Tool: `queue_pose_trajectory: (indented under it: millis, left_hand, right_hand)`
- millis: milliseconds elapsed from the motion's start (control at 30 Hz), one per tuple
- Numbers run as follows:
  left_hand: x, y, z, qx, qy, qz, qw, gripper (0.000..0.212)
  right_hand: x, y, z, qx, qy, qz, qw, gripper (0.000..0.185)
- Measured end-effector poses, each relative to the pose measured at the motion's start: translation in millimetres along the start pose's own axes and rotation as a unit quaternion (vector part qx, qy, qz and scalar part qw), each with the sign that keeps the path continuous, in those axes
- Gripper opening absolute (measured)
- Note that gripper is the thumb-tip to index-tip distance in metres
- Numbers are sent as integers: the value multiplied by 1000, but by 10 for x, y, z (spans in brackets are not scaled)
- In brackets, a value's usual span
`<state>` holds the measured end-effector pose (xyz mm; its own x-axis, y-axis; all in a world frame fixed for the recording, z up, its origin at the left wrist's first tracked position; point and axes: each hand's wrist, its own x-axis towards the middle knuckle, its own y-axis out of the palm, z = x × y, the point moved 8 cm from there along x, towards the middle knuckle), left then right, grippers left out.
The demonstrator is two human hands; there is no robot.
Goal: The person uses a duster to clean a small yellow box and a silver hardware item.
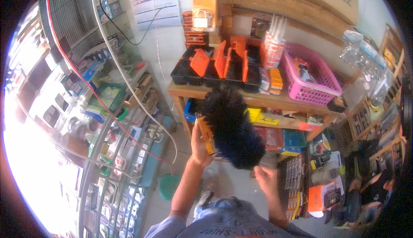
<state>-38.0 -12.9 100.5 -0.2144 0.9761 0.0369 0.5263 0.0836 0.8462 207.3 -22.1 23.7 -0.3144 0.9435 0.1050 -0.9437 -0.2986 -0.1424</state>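
Note:
My left hand [200, 147] is closed around a flat orange-yellow package [206, 134], held upright against a black fluffy duster [237, 131]. The duster's dark fibres reach from the wooden table's front edge down towards me. At the duster's lower end is my right hand [265, 177], its fingers curled; the handle is hidden or too blurred to see, so its hold cannot be told. Beyond the duster, black bins with raised orange lids [219, 63] stand on the wooden table [193, 91].
A pink plastic basket [313, 92] and white-and-red tubes [274, 49] stand on the table. Glass shelves with small goods [109, 134] line the left. A green stool or bin [169, 186] is on the floor. Cables [125, 86] hang at the left. Another person [376, 189] is at far right.

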Motion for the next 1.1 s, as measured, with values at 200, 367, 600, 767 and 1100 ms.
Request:
queue_pose_trajectory:
  millis: [200,367,600,767,1100]
  left_hand:
    - [-149,317,101,-5,57,8,998,53]
    - [-344,520,527,-38,5,81,996,56]
    - [-519,287,1138,1,-108,38,993,52]
    - [-562,720,854,-31,-26,67,997,53]
    - [-765,481,1215,71,-104,47,991,49]
  right_hand:
    - [-673,-84,-442,-45,-16,-31,998,29]
    - [-1009,-263,-274,-48,37,-62,996,34]
    - [-1229,-543,-240,-22,19,-123,992,34]
    - [-1689,-552,-604,-126,-28,-152,980,30]
    - [-1344,-733,-172,-42,-9,-140,989,21]
